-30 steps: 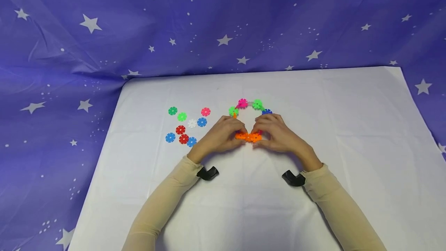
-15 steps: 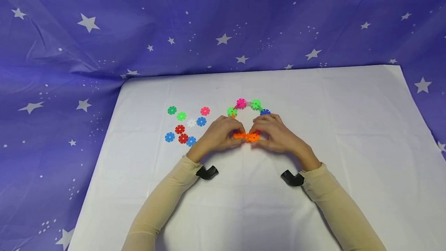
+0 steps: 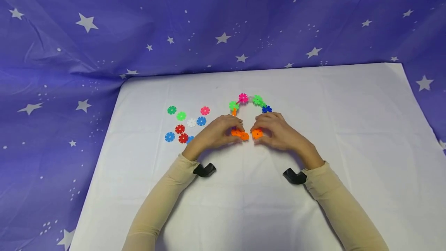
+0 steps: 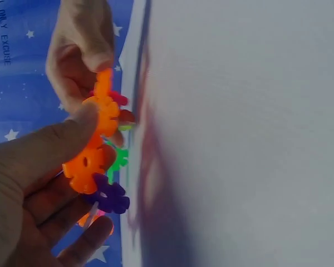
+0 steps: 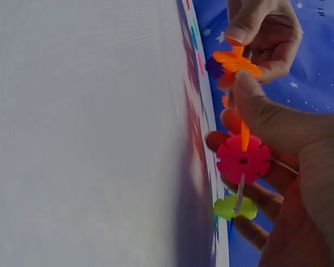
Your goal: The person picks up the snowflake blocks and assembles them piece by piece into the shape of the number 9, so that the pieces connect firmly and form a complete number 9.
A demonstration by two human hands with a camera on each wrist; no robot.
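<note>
A loop of notched plastic snowflake discs, joined edge to edge, spans both hands; its far arc shows a pink disc [image 3: 243,98], a green disc [image 3: 257,100] and a dark blue disc [image 3: 266,109]. My left hand [image 3: 220,131] pinches orange discs [image 4: 107,115] between thumb and fingers, with a purple disc [image 4: 109,194] below them in the left wrist view. An orange disc [image 3: 257,133] is pinched in my right hand [image 3: 278,131]. In the head view a small gap parts the two hands' orange discs. A deep pink disc [image 5: 243,160] and a yellow-green disc [image 5: 235,207] lie along the right fingers.
Loose discs are scattered left of the hands on the white-covered table [image 3: 327,104], among them a red disc [image 3: 179,129], a white disc [image 3: 191,122] and a blue disc [image 3: 169,136]. A purple star-printed cloth [image 3: 195,18] hangs behind and at the left.
The orange discs, in one row between the hands before, now stand apart with a gap. The hands have drawn slightly away from each other, and the loop's far arc has shifted slightly away.
</note>
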